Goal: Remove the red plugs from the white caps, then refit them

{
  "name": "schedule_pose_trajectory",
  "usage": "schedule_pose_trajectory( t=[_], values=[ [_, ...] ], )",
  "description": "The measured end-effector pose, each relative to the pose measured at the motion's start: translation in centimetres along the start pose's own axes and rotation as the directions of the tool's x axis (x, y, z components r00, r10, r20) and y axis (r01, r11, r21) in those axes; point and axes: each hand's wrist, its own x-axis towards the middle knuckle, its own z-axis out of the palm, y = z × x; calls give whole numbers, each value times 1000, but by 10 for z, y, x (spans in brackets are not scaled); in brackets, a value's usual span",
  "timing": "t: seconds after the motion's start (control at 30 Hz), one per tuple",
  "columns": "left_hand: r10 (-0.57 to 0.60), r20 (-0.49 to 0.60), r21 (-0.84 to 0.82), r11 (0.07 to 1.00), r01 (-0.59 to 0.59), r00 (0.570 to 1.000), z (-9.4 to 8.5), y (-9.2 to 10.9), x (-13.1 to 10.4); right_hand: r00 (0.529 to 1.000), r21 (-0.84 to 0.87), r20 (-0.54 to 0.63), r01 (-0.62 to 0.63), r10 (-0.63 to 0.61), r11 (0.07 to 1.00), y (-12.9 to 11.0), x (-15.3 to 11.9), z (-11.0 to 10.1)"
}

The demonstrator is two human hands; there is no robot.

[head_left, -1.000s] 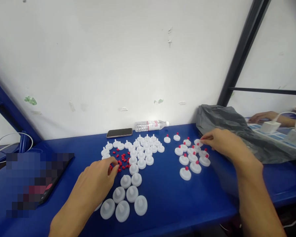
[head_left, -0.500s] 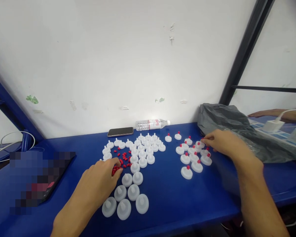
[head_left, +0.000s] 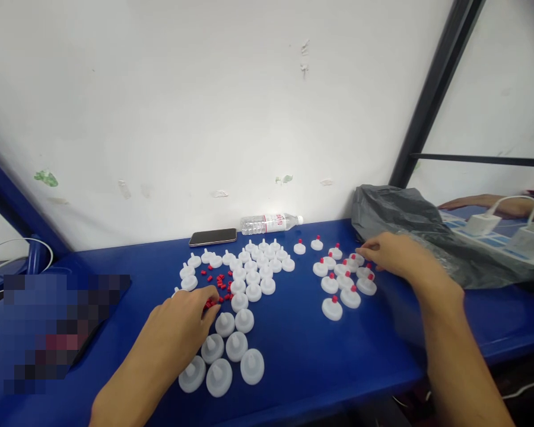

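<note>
My left hand (head_left: 182, 320) rests on the table with its fingers curled in among loose small red caps (head_left: 221, 284). Red shows between its thumb and forefinger, but what the fingertips hold is hidden. Around that pile stand many white nozzle caps (head_left: 252, 292) with bare upright spouts. On the right, more white nozzle caps (head_left: 331, 308) carry red tips on their spouts. At the far right of this group, my right hand (head_left: 389, 258) has thumb and fingers closed at the top of a white nozzle cap (head_left: 358, 260), partly covered by the fingertips.
A phone (head_left: 212, 237) and a clear plastic bottle (head_left: 269, 223) lie along the wall. A grey plastic bag (head_left: 387, 216) sits behind my right hand. Beyond it are white chargers (head_left: 483, 224) and another person's arm (head_left: 476, 202). A dark tablet-like device (head_left: 102, 314), partly blurred, lies at left.
The view has shifted slightly, so everything appears a little further left. Both hands stay at nearly the same spots among the caps.
</note>
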Motion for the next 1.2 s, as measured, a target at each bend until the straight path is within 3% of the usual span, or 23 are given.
schedule_pose_trajectory(
  t=[0.1,0.2,0.27,0.33,0.4,0.5,0.53,0.6,0.8,1.2],
  values=[
    [3,8,12,1000,-3,1000,1,0,1,999,-21,15,-43,43,999,-14,-4,-15],
    [9,2,15,1000,-9,1000,1,1,2,997,-1,-62,-45,45,999,-32,-11,-34],
    [3,-6,14,1000,-3,1000,2,1,3,996,51,-91,18,-13,999,-47,-16,-42],
    [-6,-10,21,1000,6,1000,3,0,4,984,117,-91,164,-154,979,-64,-21,-43],
    [-3,-7,34,999,3,1000,5,0,5,931,168,-55,365,-361,916,-80,-29,-35],
    [9,4,44,999,-9,1000,6,0,5,770,238,29,614,-637,753,-102,-42,-17],
    [10,6,42,999,-11,1000,6,1,5,723,249,48,659,-689,710,-107,-46,-11],
    [11,4,37,999,-11,1000,5,1,5,680,229,77,700,-730,676,-115,-53,0],
    [23,-22,10,1000,-22,1000,8,-3,5,699,145,160,682,-697,717,-116,-61,11],
    [51,-31,6,999,-51,998,8,-3,4,722,191,199,634,-663,749,-127,-62,-10]
  ],
)
